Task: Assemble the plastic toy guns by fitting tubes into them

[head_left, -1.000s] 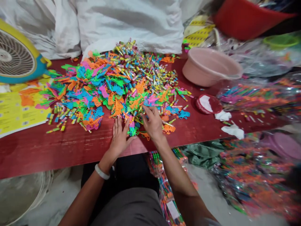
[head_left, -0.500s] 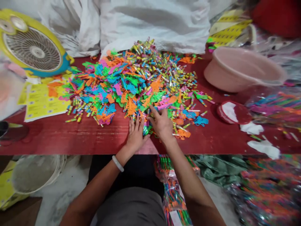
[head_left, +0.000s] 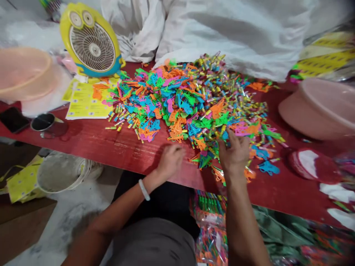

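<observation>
Plastic pieces (head_left: pixel 177 99) heaped on a red table (head_left: pixel 119 144), a right hand (head_left: pixel 234 149) at their near fringe

Orange, green, blue and pink, the pieces lie in a broad, loose pile at mid-table, mixed with small banded tubes (head_left: pixel 215 64), thickest toward the back right. From where I stand, the person's right hand is over the pile's near edge, thumb and forefinger spread apart. The left hand (head_left: pixel 172 162) is just to its left, in front of the pile, its fingers drawn together; blur keeps me from telling whether they pinch anything.

Left of the pile, yellow sheets (head_left: pixel 85 99) carry rows of dark marks like barcodes, too small for me to read. Striped yellow packaging (head_left: pixel 324 61) at the back right bears small dark print, just as illegible.

A strip of red surface runs between the pile and the table's front edge, widest to the left; the left hand is near that edge. White sacking (head_left: pixel 235 37) walls the back. A pink basin (head_left: pixel 318 107) and a red-and-white container (head_left: pixel 303 164) bound the right, while a yellow owl-eyed fan (head_left: pixel 94 48) stands behind the sheets and a metal cup (head_left: pixel 48 125) stands near the front edge, farther left.
</observation>
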A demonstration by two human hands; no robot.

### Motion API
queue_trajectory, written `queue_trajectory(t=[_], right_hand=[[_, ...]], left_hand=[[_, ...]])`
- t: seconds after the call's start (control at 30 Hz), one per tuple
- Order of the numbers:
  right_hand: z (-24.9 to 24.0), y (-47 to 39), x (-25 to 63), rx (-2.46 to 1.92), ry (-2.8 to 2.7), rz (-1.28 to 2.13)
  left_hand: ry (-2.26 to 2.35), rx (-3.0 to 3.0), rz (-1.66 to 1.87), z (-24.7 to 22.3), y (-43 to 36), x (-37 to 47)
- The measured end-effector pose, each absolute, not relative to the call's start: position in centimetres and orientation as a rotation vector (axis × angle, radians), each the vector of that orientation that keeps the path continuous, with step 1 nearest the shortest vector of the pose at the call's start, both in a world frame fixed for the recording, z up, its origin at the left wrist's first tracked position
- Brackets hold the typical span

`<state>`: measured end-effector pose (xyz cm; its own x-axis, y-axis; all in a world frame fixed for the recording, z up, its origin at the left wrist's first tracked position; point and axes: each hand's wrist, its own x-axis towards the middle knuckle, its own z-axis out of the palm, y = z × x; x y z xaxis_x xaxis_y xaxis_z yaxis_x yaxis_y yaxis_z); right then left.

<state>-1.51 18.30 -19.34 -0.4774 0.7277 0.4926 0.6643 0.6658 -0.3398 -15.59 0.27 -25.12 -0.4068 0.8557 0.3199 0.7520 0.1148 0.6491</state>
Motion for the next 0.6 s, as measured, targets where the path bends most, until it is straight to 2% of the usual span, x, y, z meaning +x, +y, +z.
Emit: queue_trajectory(t=[0.07,0.13,0.27,0.37,0.5,0.6], right_hand=[[-19.4,15.4,-3.5,-0.894,-2.321,0.214],[-19.9,12.4,-6.3,-0.780,-2.501,0.315],[-21.6,9.0,-9.9,-0.852,-2.895,0.316],[-22.4,9.3,-9.3,-0.785,-2.917,0.402],[-22.4,9.5,-9.2,-0.572,-2.663,0.677],[-22.0,8.2,-11.3,-0.507,-2.739,0.827]], left_hand=[[2.501,1.468,1.127,-24.7,-0.8,-19.2],[2.673,1.328,0.939,-24.4,-1.3,-22.2],[2.662,1.384,0.745,-24.5,-3.0,-24.5],[2.647,1.441,0.889,-25.3,-5.8,-24.2],[2.547,1.544,1.170,-26.5,-8.2,-23.6],[2.493,1.590,1.342,-26.7,-8.3,-23.4]])
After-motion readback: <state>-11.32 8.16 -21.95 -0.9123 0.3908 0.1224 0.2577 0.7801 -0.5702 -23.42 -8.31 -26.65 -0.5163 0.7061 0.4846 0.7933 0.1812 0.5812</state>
